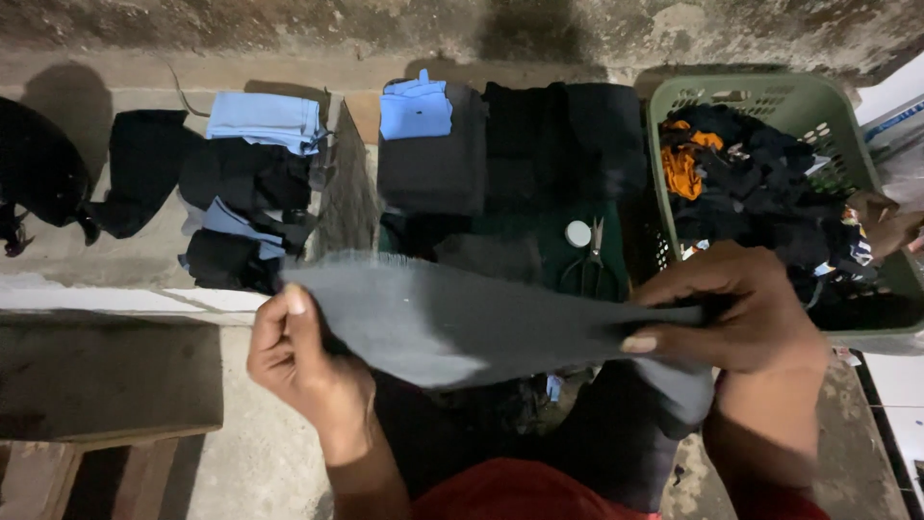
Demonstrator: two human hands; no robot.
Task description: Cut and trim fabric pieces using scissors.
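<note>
A grey piece of cloth [452, 318] is stretched flat between both hands in front of me. My left hand [298, 361] pinches its left edge with fingers curled under. My right hand [741, 308] grips the right end, thumb on top. Behind the cloth lie a pair of scissors [592, 255] and a small white round object [577, 233] on a dark green surface.
A green plastic basket [818, 106] at the right holds dark and orange cloth scraps. Stacks of folded black and light blue fabric [423, 116] sit along the concrete ledge [125, 289]. Another person's hand [885, 226] reaches in at the far right.
</note>
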